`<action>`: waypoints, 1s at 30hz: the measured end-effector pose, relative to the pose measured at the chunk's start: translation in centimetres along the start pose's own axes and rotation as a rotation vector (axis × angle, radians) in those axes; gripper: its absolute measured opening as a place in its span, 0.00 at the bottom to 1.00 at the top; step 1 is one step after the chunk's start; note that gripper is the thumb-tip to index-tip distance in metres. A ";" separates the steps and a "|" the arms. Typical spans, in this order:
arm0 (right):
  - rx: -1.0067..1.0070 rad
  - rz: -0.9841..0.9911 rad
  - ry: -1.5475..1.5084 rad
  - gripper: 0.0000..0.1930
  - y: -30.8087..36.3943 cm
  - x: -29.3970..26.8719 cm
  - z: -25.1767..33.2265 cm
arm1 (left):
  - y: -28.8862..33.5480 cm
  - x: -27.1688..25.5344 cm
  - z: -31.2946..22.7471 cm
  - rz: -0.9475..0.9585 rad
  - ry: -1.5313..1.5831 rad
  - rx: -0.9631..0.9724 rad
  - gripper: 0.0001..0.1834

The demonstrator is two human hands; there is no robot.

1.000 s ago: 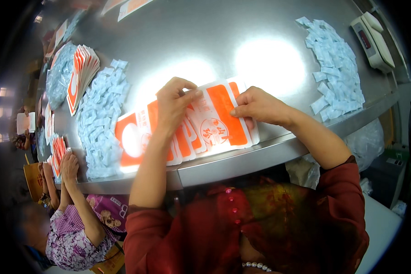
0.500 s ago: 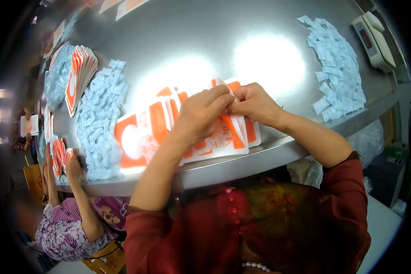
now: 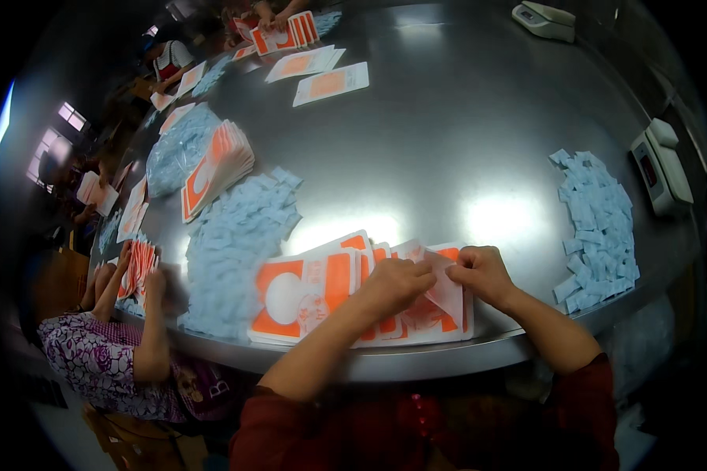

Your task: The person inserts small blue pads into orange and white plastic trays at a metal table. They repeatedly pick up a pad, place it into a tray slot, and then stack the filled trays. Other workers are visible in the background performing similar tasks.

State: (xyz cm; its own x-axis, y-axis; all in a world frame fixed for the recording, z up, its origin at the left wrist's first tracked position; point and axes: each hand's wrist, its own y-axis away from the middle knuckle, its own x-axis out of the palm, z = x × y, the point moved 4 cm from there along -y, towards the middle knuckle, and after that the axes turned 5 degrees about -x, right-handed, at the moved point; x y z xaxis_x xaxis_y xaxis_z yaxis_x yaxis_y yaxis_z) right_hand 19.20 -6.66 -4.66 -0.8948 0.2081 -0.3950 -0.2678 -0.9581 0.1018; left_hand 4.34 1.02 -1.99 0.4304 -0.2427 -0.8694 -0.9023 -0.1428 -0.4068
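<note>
A fanned row of flat orange-and-white packaging pouches [image 3: 302,302] lies along the table's front edge. My left hand [image 3: 399,284] pinches the upper left edge of one pouch [image 3: 445,297] at the row's right end. My right hand [image 3: 484,275] grips the same pouch's upper right edge with thumb and fingers closed. Between the hands, its thin whitish film stands up in a fold. My fingers hide whether its mouth is parted. Just left of the row spreads a heap of small pale blue sachets [image 3: 239,243].
A second sachet heap [image 3: 597,228] lies at the right, near a white scale [image 3: 661,166]. Further left are a pouch stack [image 3: 220,169] and a clear bag of sachets [image 3: 182,145]. A co-worker [image 3: 118,341] handles pouches at the left; another scale [image 3: 543,21] stands far back.
The view has tilted up, showing more of the far table and other workers. My hands have drawn slightly apart, and the pouch's film between them shows more.
</note>
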 end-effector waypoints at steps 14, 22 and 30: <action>-0.050 0.315 0.382 0.13 1.7 2.4 1.0 | -0.1 1.2 -1.5 0.434 0.185 -0.279 0.16; 0.022 0.129 -0.028 0.04 0.1 -0.9 -0.6 | 0.2 -0.6 -1.6 0.290 -0.002 -0.139 0.13; -0.027 0.123 0.099 0.06 0.8 -0.8 1.7 | -0.7 -2.1 -2.0 -0.007 0.135 0.039 0.15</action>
State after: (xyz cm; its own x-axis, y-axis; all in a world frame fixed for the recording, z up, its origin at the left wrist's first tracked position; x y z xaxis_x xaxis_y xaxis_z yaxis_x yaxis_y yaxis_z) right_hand 19.09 -7.28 -2.71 -0.8802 0.0699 -0.4694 -0.1474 -0.9804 0.1305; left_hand 4.15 -0.28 0.72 0.4342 -0.3691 -0.8217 -0.8982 -0.1084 -0.4260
